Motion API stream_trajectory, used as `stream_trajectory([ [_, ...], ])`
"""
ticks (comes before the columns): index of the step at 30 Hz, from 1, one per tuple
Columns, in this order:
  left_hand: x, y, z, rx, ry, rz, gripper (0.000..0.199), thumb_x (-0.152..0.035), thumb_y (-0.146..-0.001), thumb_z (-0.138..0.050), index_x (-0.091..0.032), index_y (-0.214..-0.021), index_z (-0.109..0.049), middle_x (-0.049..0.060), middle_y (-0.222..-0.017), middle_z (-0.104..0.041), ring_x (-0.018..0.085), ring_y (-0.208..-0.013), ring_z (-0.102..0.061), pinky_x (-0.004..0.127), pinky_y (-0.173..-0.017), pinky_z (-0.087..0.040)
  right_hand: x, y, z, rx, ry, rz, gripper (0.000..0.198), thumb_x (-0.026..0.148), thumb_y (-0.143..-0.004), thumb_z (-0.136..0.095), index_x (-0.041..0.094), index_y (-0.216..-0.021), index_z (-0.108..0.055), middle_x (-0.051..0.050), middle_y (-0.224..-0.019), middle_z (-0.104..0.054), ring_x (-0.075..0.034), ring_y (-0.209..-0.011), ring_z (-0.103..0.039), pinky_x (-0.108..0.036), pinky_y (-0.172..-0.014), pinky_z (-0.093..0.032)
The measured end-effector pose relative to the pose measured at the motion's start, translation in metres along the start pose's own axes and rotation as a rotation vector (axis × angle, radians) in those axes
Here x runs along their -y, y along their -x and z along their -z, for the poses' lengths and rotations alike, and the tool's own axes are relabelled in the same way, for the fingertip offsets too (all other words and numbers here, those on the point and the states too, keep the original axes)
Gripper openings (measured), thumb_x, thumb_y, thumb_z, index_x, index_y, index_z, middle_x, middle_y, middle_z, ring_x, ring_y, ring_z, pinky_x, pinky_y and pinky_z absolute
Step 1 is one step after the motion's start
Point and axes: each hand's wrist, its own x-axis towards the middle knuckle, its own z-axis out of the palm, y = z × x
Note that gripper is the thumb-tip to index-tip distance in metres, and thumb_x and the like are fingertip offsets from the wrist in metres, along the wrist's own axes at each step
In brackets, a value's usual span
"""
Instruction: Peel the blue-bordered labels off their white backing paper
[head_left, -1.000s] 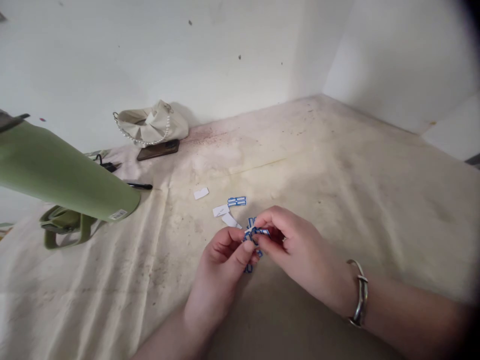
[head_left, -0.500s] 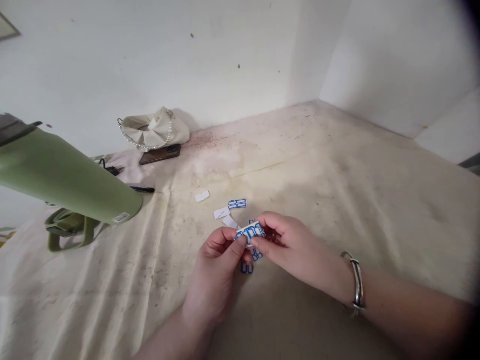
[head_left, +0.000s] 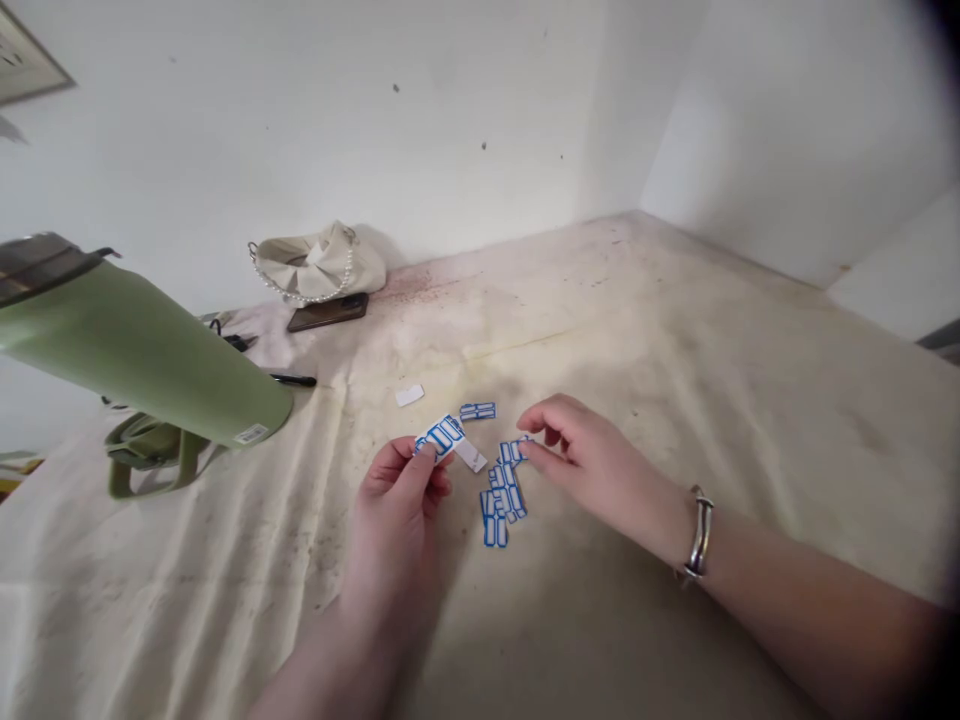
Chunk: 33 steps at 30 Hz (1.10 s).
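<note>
My left hand (head_left: pixel 405 490) pinches a blue-bordered label sheet (head_left: pixel 442 436) between thumb and fingers, above the cloth-covered table. My right hand (head_left: pixel 570 455) hovers at the right with thumb and fingers apart, and nothing shows between them. Close to its thumb tip, a pile of blue-and-white label pieces (head_left: pixel 501 495) runs down the cloth; whether the thumb touches the top piece I cannot tell. Another blue label piece (head_left: pixel 478 411) lies farther back. A white paper slip (head_left: pixel 471 456) sticks out beside the held sheet, and a second white slip (head_left: pixel 410 395) lies behind it.
At the left a green tumbler (head_left: pixel 165 350) stands beside a green strap-like item (head_left: pixel 154 455). A black pen (head_left: pixel 294 380) lies by its base. Toward the wall are a dark phone (head_left: pixel 328 312) and a cream bag (head_left: pixel 322 262) with a beaded strap. The tablecloth (head_left: pixel 675 400) is wrinkled.
My hands have parted. My left hand has moved left with the label sheet, while my right hand has let go of it and opened. More of the label pile now shows.
</note>
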Motion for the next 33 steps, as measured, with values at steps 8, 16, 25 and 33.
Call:
stream_trajectory([
  [8,0.005,0.003,-0.002,0.028,-0.059,0.026,0.011,-0.024,-0.075,-0.065,-0.017,-0.075,-0.057,-0.001,-0.068,-0.060,0.006,-0.055,-0.047,0.016,-0.053,-0.038,-0.010,-0.004,-0.013,0.096,0.292,0.122,0.016,0.014,-0.075,-0.062,0.017,-0.091,-0.063,-0.007,-0.094,-0.057,-0.022,-0.092,-0.052,-0.034,-0.084,-0.044],
  [16,0.005,0.004,-0.002,0.050,-0.125,0.032,0.012,-0.026,-0.076,-0.063,-0.017,-0.076,-0.057,-0.001,-0.069,-0.059,0.007,-0.056,-0.046,0.017,-0.054,-0.038,-0.010,-0.004,-0.010,0.049,0.216,0.097,0.013,0.010,-0.072,-0.059,0.018,-0.082,-0.054,-0.004,-0.087,-0.056,-0.017,-0.081,-0.052,-0.028,-0.070,-0.043],
  [25,0.006,0.006,-0.003,0.075,-0.174,0.029,0.009,-0.025,-0.078,-0.061,-0.017,-0.076,-0.057,-0.002,-0.068,-0.060,0.007,-0.057,-0.046,0.016,-0.055,-0.037,-0.001,-0.003,0.007,0.064,-0.007,-0.040,0.004,0.018,-0.080,-0.051,0.020,-0.076,-0.052,0.001,-0.068,-0.058,-0.012,-0.060,-0.053,-0.023,-0.055,-0.039],
  [33,0.005,0.008,-0.005,0.090,-0.254,0.051,0.014,-0.028,-0.075,-0.064,-0.016,-0.074,-0.058,-0.002,-0.062,-0.055,0.007,-0.053,-0.045,0.017,-0.051,-0.036,0.020,0.005,0.011,0.193,-0.284,-0.108,0.007,0.019,-0.083,-0.048,0.020,-0.084,-0.056,0.003,-0.066,-0.055,-0.010,-0.056,-0.051,-0.021,-0.052,-0.041],
])
